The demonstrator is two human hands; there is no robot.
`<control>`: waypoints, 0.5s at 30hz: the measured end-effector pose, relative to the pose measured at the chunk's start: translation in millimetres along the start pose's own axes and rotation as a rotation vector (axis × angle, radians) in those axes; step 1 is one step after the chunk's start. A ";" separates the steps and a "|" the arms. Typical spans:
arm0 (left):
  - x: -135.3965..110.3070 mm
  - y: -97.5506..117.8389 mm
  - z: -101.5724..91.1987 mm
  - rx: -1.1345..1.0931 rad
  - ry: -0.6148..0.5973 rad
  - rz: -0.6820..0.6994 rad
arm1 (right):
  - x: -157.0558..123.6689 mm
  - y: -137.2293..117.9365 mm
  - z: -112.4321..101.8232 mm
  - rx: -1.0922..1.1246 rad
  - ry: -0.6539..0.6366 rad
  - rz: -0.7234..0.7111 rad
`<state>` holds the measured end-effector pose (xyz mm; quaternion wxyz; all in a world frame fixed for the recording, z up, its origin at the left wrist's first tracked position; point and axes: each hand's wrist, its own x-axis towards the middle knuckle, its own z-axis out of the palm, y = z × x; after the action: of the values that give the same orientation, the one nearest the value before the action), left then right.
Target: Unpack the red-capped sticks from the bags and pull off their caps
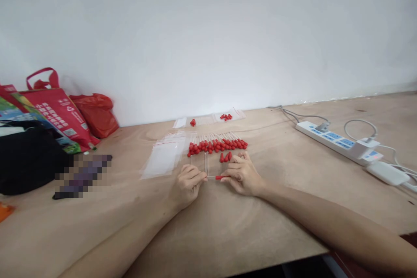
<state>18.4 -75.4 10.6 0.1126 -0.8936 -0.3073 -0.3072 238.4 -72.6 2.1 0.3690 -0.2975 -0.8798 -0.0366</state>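
Observation:
Between my two hands lies a glass dropper tube (211, 177), level and close above or on the table. My left hand (189, 181) pinches its left end. At the right end my right hand (243, 175) grips a red rubber bulb (218, 177), which meets the tube; how far it sits over the glass I cannot tell. Just beyond, a few loose red bulbs (226, 157) lie by my right fingers. A bare glass tube (206, 164) points away from me near my left fingers. Farther back is a row of glass droppers with red bulbs (216, 144), bulbs toward me.
Clear plastic bags (164, 156) lie left of the row. Small bags with red bulbs (226, 117) rest near the wall. A white power strip (335, 141) with cables is on the right. Shopping bags (60, 115) and a black bag (31, 156) stand left.

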 end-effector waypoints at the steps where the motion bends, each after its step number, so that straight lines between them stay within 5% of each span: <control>1: 0.1 0.0 -0.2 -0.007 -0.019 -0.013 | 0.1 0.0 -0.8 0.008 -0.009 0.002; 10: -2.8 -2.9 -0.7 -0.057 0.004 -0.041 | -1.0 0.9 -8.0 0.086 -0.032 0.028; 15: -10.5 -22.7 0.3 0.032 0.116 -0.287 | -5.4 21.8 -6.9 0.171 0.121 0.302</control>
<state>-2.1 -62.5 4.2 0.0993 -0.8192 -0.4298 -0.3665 257.7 -59.4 0.1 0.4467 -0.3908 -0.8012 0.0762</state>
